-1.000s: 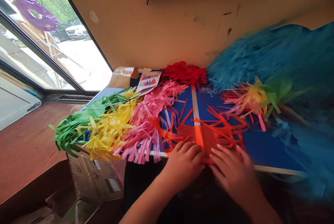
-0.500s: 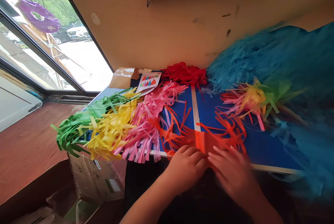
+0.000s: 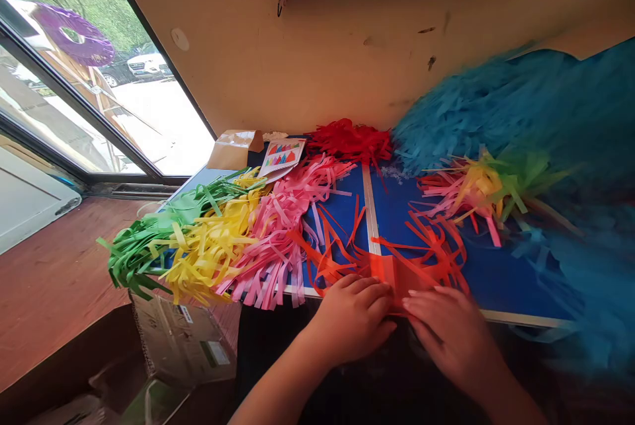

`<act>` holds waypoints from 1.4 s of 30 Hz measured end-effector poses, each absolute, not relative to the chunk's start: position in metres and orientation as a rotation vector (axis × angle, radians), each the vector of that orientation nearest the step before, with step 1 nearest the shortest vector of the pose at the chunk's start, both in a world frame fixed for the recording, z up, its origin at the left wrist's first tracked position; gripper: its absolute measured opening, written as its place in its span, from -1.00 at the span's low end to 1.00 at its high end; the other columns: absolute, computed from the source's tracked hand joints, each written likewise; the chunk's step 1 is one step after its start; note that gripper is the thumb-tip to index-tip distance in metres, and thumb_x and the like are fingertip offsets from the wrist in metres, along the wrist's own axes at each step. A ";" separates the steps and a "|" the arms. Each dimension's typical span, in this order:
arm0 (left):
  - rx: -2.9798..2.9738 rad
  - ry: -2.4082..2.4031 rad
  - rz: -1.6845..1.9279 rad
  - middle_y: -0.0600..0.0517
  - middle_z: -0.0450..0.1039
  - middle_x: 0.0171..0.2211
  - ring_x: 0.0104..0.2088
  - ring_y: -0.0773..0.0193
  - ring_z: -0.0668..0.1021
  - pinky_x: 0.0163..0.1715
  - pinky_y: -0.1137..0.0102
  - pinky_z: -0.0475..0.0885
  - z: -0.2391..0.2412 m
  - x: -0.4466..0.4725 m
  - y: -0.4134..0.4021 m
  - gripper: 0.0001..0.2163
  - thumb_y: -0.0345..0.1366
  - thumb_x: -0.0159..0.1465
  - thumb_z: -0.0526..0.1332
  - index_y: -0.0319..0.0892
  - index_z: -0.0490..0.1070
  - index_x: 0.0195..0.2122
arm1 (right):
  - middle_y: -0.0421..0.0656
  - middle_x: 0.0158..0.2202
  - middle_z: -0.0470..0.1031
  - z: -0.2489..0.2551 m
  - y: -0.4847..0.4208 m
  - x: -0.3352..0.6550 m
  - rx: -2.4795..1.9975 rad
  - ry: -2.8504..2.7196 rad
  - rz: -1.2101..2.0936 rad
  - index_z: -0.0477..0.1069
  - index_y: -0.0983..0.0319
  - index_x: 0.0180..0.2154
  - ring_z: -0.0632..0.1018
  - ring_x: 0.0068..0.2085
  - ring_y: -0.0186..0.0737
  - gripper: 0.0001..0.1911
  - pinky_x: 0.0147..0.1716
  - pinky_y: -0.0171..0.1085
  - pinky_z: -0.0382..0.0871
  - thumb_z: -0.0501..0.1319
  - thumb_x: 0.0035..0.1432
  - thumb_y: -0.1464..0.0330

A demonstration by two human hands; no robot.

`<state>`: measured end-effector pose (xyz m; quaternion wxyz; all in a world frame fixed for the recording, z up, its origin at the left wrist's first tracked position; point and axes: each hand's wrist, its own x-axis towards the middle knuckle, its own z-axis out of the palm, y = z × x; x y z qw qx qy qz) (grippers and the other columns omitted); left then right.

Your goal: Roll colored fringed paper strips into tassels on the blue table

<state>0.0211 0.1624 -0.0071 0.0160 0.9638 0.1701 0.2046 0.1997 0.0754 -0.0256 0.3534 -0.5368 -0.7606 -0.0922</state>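
Orange fringed paper (image 3: 399, 271), left hand (image 3: 353, 324) fingers pinching it, right hand (image 3: 446, 334) flat atop

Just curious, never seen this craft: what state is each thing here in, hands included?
orange fringed paper, flat at the near edge of the table, strips splayed
left hand, fingers curled, tips on the orange paper
right hand, fingers stretched flat on it
pink fringe, loose, overhanging the edge
yellow fringe, loose, tangled beside the pink
green fringe, loose, overhanging the left end
blue fringe heap, piled high on the right
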 end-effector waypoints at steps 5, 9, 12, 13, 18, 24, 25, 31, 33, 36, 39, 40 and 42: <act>2.944 0.550 0.610 0.04 0.52 -0.27 -0.21 0.31 0.52 -0.20 0.35 0.38 -0.006 0.021 0.164 -0.82 -0.25 0.26 0.06 -0.16 0.41 -0.25 | -0.19 -0.26 0.52 -0.024 0.074 0.204 -1.378 -1.993 -0.214 0.39 0.17 -0.24 0.50 -0.20 -0.28 -0.84 -0.12 -0.19 0.23 0.08 0.15 0.46; 2.758 0.766 0.582 0.08 0.49 -0.38 -0.31 0.31 0.48 -0.28 0.36 0.35 -0.001 0.022 0.164 -0.87 -0.33 0.24 0.08 -0.13 0.42 -0.31 | -0.20 -0.30 0.51 -0.025 0.075 0.204 -1.445 -1.967 -0.132 0.38 0.16 -0.36 0.49 -0.24 -0.26 -0.86 -0.19 -0.21 0.23 0.06 0.18 0.40; 2.728 0.949 0.533 0.05 0.44 -0.41 -0.35 0.27 0.44 -0.34 0.33 0.33 0.000 0.025 0.163 -0.86 -0.33 0.24 0.06 -0.15 0.40 -0.38 | -0.23 -0.39 0.49 -0.024 0.082 0.203 -1.569 -1.891 -0.090 0.35 0.16 -0.39 0.48 -0.32 -0.28 -0.84 -0.25 -0.23 0.22 0.04 0.20 0.37; 2.751 1.012 0.515 0.04 0.43 -0.42 -0.37 0.25 0.43 -0.35 0.32 0.32 0.000 0.026 0.164 -0.85 -0.34 0.24 0.05 -0.15 0.40 -0.40 | -0.24 -0.42 0.47 -0.024 0.086 0.204 -1.624 -1.865 -0.081 0.34 0.16 -0.41 0.47 -0.35 -0.29 -0.83 -0.27 -0.24 0.21 0.04 0.21 0.35; 2.870 1.240 0.504 0.01 0.38 -0.44 -0.35 0.17 0.41 -0.35 0.25 0.31 -0.009 0.034 0.168 -0.85 -0.32 0.24 0.08 -0.16 0.36 -0.45 | -0.25 -0.50 0.42 -0.025 0.106 0.210 -1.847 -1.789 -0.215 0.32 0.16 -0.48 0.43 -0.42 -0.25 -0.78 -0.38 -0.24 0.15 0.02 0.18 0.31; 2.912 1.309 0.436 0.01 0.39 -0.37 -0.26 0.14 0.40 -0.21 0.22 0.29 -0.008 0.039 0.178 -0.90 -0.31 0.21 0.12 -0.16 0.36 -0.42 | -0.23 -0.45 0.41 -0.025 0.117 0.213 -2.042 -1.772 -0.172 0.33 0.16 -0.48 0.42 -0.36 -0.21 -0.83 -0.34 -0.21 0.12 0.06 0.11 0.31; 2.905 1.304 0.413 0.02 0.39 -0.36 -0.24 0.14 0.40 -0.19 0.22 0.29 -0.006 0.040 0.179 -0.90 -0.30 0.21 0.11 -0.16 0.36 -0.41 | -0.23 -0.43 0.41 -0.023 0.118 0.213 -2.082 -1.770 -0.122 0.33 0.16 -0.48 0.42 -0.34 -0.20 -0.84 -0.33 -0.21 0.11 0.06 0.10 0.32; 2.803 1.267 0.197 -0.01 0.40 -0.31 -0.21 0.12 0.43 -0.22 0.25 0.31 0.006 0.045 0.190 -0.85 -0.30 0.24 0.04 -0.16 0.39 -0.34 | -0.18 -0.39 0.38 -0.013 0.131 0.215 -2.262 -1.792 0.007 0.32 0.19 -0.49 0.39 -0.27 -0.19 -0.84 -0.31 -0.21 0.09 0.04 0.10 0.37; 2.778 1.293 0.173 -0.02 0.41 -0.33 -0.22 0.12 0.44 -0.25 0.26 0.33 0.007 0.047 0.195 -0.83 -0.31 0.25 0.02 -0.18 0.39 -0.35 | -0.17 -0.38 0.38 -0.010 0.136 0.216 -2.311 -1.804 0.024 0.32 0.20 -0.49 0.38 -0.27 -0.17 -0.83 -0.30 -0.21 0.08 0.04 0.10 0.36; 2.743 1.362 0.145 -0.05 0.42 -0.34 -0.24 0.12 0.47 -0.28 0.27 0.34 0.007 0.050 0.201 -0.81 -0.30 0.25 0.01 -0.20 0.39 -0.36 | -0.15 -0.35 0.39 -0.007 0.142 0.218 -2.377 -1.806 0.065 0.33 0.20 -0.47 0.38 -0.23 -0.13 -0.82 -0.28 -0.19 0.08 0.03 0.12 0.34; 2.737 1.378 0.112 -0.06 0.42 -0.34 -0.25 0.11 0.48 -0.30 0.28 0.35 0.007 0.052 0.204 -0.80 -0.29 0.26 0.01 -0.20 0.39 -0.36 | -0.13 -0.32 0.40 -0.004 0.147 0.220 -2.413 -1.812 0.118 0.33 0.20 -0.45 0.38 -0.20 -0.11 -0.79 -0.27 -0.18 0.09 0.01 0.15 0.31; 2.740 1.372 0.103 -0.06 0.42 -0.33 -0.25 0.12 0.49 -0.30 0.28 0.35 0.006 0.052 0.205 -0.80 -0.28 0.26 0.00 -0.20 0.39 -0.35 | -0.13 -0.31 0.40 -0.004 0.148 0.221 -2.418 -1.818 0.134 0.33 0.20 -0.45 0.37 -0.19 -0.10 -0.78 -0.27 -0.17 0.09 0.00 0.16 0.30; 2.749 1.365 0.091 -0.07 0.42 -0.32 -0.25 0.12 0.49 -0.30 0.29 0.36 0.006 0.051 0.205 -0.80 -0.28 0.27 0.00 -0.20 0.38 -0.33 | -0.14 -0.31 0.40 -0.003 0.149 0.223 -2.419 -1.825 0.167 0.33 0.20 -0.46 0.37 -0.19 -0.11 -0.76 -0.27 -0.17 0.09 -0.01 0.17 0.29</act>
